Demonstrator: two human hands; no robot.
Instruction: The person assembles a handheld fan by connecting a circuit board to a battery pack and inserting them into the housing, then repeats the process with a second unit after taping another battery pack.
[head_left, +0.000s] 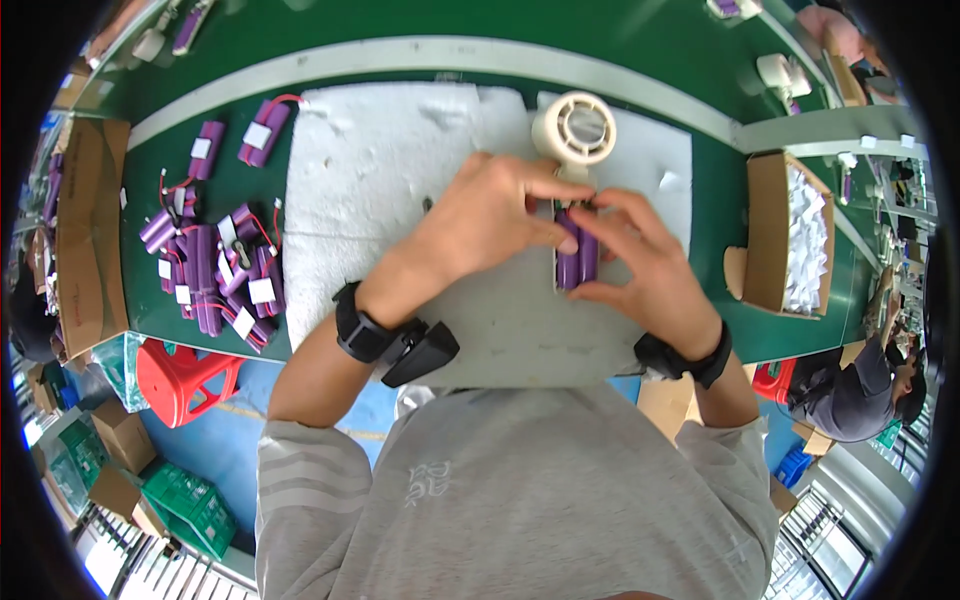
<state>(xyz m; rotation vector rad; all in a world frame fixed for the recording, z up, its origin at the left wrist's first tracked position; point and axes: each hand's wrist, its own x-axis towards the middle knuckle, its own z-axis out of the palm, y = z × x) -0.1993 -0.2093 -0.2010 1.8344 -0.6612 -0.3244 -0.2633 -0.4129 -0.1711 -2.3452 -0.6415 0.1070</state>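
We hold a small cream fan (552, 132) over a white foam board (370, 190), our left hand (485, 215) at its neck with the thumb on a purple battery pack (588, 262), our right hand (645, 258) around the pack's right side. To our left, a heap of purple batteries (205, 268) with red wires lies on the green table (145, 290); to our right stands a cardboard box (768, 240) of white slips (805, 245). Below the table's left edge we see a red stool (172, 385).
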